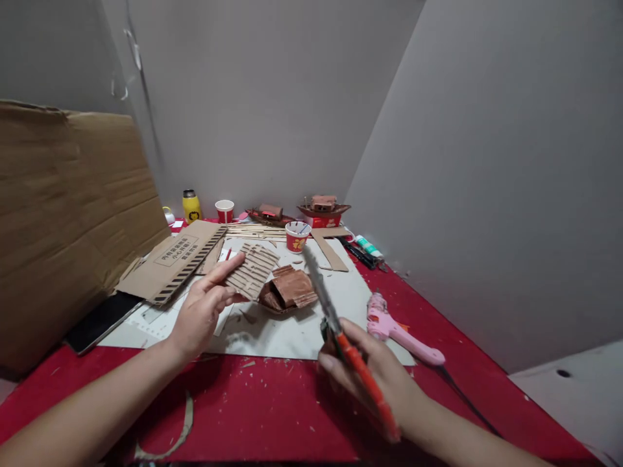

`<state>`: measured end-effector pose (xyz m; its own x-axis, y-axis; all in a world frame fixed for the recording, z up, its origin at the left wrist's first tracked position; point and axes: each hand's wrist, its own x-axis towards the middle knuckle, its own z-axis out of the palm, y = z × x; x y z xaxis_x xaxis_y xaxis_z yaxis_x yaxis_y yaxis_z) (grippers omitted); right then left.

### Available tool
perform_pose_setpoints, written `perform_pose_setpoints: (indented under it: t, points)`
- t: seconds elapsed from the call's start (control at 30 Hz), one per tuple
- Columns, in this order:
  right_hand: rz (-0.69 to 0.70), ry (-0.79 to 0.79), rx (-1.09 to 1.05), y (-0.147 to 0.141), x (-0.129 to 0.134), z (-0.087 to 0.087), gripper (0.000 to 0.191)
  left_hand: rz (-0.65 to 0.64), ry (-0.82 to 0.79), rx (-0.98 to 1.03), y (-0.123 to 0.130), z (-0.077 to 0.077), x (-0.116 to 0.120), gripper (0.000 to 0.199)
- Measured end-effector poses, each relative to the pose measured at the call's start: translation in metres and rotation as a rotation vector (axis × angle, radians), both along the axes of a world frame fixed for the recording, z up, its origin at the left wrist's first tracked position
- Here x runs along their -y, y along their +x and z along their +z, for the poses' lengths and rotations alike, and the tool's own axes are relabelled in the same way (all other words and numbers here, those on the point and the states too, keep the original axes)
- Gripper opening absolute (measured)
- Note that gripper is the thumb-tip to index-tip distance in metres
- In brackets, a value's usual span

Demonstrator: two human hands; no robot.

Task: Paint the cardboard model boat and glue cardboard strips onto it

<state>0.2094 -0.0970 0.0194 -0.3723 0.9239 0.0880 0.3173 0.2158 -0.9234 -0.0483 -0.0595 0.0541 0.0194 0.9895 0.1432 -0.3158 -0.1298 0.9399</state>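
My left hand pinches a piece of corrugated cardboard between thumb and fingers, ridged side showing. In my right hand is a pair of orange-handled scissors, blurred, with the blades pointing up and away from me. Between the hands, a small brown cardboard boat model with a curved roof sits on the white board. The held cardboard partly overlaps the boat's left side in view.
A pink glue gun lies at right, its cord trailing forward. Printed cardboard and a dark tablet-like slab lie left, beside a tall cardboard sheet. Behind stand paper cups, a yellow bottle and two finished-looking boats.
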Motion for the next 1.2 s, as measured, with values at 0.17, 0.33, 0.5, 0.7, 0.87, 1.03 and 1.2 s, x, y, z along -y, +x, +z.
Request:
perform_pose_setpoints:
  t: [0.17,0.33,0.5,0.7,0.87,1.03,1.2]
  points:
    - [-0.100,-0.145,-0.344,-0.018,-0.015,0.004,0.041,0.022,0.050,-0.248,0.007,-0.015,0.005,0.038]
    - [-0.154,-0.179,-0.508,-0.034,-0.028,-0.004,0.045,-0.109,0.070,-0.157,0.015,-0.026,0.010,0.042]
    - [-0.158,-0.171,-0.540,-0.034,-0.033,-0.009,0.045,-0.257,-0.025,-0.173,0.010,-0.026,0.003,0.030]
    - [-0.261,0.002,-0.574,-0.024,-0.034,0.001,0.037,-0.093,0.130,-0.292,-0.008,-0.005,-0.029,0.019]
    - [-0.299,0.097,-0.645,-0.014,-0.036,0.005,0.032,-0.221,0.172,-0.536,-0.002,0.001,-0.056,0.010]
    - [-0.274,0.096,-0.600,-0.005,-0.037,0.002,0.029,-0.260,0.288,-0.719,0.010,0.000,-0.068,0.009]
    - [-0.279,0.042,-0.557,-0.007,-0.036,0.004,0.033,-0.216,0.143,-0.484,0.016,0.000,-0.065,0.007]
